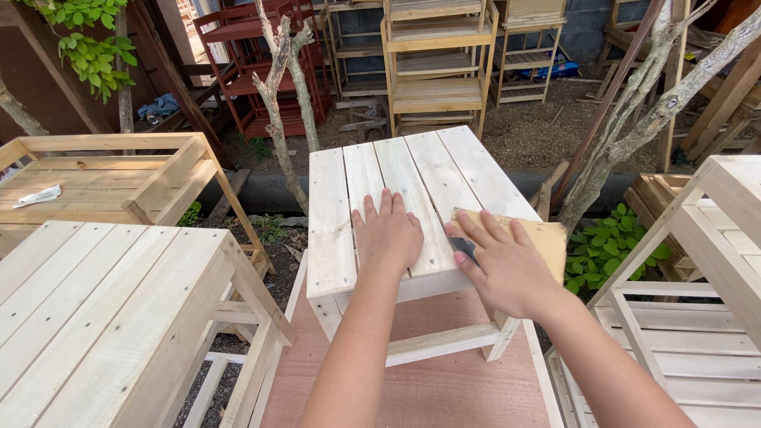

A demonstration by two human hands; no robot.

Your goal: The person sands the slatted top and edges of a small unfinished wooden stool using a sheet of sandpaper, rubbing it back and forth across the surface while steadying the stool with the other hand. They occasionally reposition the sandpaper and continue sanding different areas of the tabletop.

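Wooden stool (420, 178) under flat left hand (388, 234); right hand (499, 265) presses sandpaper (547, 238).

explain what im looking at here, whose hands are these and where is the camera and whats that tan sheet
There is one picture, taken by a camera worn on a person's head and looking down, so the two bare arms coming up from the bottom are that person's own. No machine is involved. The left hand lies flat, fingers spread, on the slatted top of a small pale wooden stool. The right hand presses a tan sheet of sandpaper against the stool's near right corner. The stool stands on a reddish-brown board. Around it are similar unpainted wooden pieces: a slatted table on the left and a rack on the right. Further back, on gravel, stand stacked shelves.
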